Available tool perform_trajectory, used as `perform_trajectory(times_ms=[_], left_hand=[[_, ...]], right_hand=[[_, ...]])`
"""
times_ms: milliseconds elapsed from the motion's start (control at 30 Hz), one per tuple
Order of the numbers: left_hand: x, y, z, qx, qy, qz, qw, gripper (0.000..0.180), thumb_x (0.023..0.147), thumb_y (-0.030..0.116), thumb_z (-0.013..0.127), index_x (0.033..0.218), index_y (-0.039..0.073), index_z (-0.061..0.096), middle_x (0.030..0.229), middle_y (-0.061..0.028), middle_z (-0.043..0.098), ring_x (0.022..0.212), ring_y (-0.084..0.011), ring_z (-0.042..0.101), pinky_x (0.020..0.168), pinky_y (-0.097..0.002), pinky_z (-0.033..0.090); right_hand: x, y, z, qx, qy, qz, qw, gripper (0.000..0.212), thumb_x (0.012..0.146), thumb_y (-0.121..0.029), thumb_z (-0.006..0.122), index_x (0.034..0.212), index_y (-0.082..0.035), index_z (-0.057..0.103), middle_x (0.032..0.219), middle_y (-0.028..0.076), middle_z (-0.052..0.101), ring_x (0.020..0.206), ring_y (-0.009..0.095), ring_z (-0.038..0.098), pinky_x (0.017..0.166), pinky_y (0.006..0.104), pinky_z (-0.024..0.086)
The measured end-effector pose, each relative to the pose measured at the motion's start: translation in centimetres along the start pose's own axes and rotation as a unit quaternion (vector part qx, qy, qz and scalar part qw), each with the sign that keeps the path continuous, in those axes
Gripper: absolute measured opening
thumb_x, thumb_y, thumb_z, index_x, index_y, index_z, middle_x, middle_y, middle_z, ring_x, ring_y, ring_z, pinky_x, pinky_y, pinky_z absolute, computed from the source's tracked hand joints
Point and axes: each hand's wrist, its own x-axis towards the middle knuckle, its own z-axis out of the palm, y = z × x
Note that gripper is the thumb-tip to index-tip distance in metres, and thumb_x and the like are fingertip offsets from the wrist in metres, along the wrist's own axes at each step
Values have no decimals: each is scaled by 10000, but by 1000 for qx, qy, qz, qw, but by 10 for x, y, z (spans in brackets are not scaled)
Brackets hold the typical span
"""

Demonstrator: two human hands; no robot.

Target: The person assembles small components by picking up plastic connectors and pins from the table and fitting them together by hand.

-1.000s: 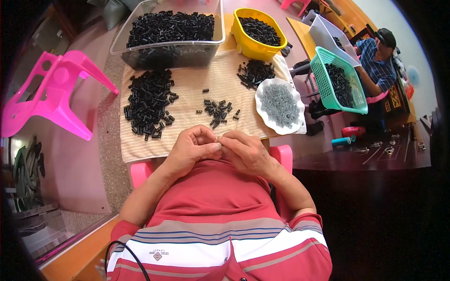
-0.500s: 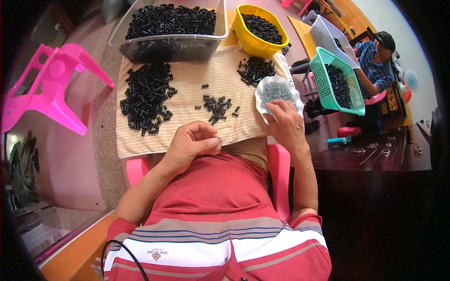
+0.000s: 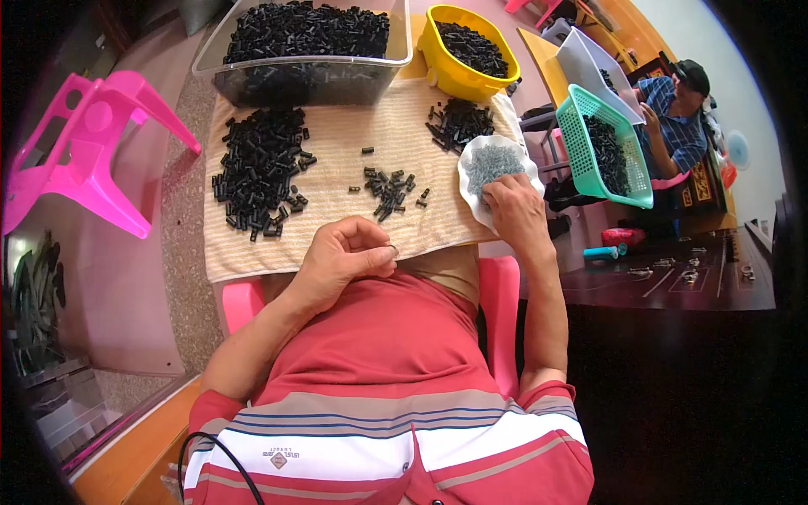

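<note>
My left hand [image 3: 349, 257] is closed at the table's near edge, thumb against fingers, pinching a small dark piece that barely shows at the thumb tip. At the right, my right hand [image 3: 515, 206] has its fingers bent down into a white scalloped dish [image 3: 465, 187] of small silvery-grey pieces [image 3: 492, 162]; its fingertips are hidden. A little cluster of short black tubular pieces [image 3: 390, 192] lies beyond my left hand. Farther left is a big pile of such pieces [image 3: 259, 168]. Behind the dish sits a heap of thinner black parts [image 3: 461, 123].
A clear plastic bin [image 3: 307, 76] and a yellow basin [image 3: 433, 63], both full of black parts, stand at the back. The striped towel [image 3: 337, 240] covers the table. To the right are a green basket [image 3: 581, 168] and a seated person [image 3: 677, 126]. A pink stool [image 3: 93, 151] stands left.
My right hand has settled over the near side of the dish, its fingers lower and closer together. My left hand stays in place. The co-worker's hand has risen.
</note>
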Motion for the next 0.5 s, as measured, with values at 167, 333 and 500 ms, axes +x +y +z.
perform_trajectory(times_ms=[167,333,500], left_hand=[[0,1,0,-2,-2,0,1000,149,882,47,728,987,6,630,890,-71,690,781,-139,679,755,-280,581],[0,1,-1,0,1,-4,1000,145,886,51,724,986,5,631,888,-72,690,785,-139,679,755,-281,581],[0,1,-1,2,2,-3,1000,146,886,53,724,987,3,631,886,-74,691,782,-139,677,755,-282,579]], right_hand=[[1,1,1,14,12,-3,1000,88,842,-68,637,916,-40,676,909,114,660,925,332,595,820,422,493],[2,-1,1,32,18,-4,999,26,844,-57,624,860,-36,625,882,119,651,907,337,591,795,424,486],[4,1,2,35,22,-15,999,29,844,-53,622,869,-40,629,889,119,653,904,329,595,789,421,490]])
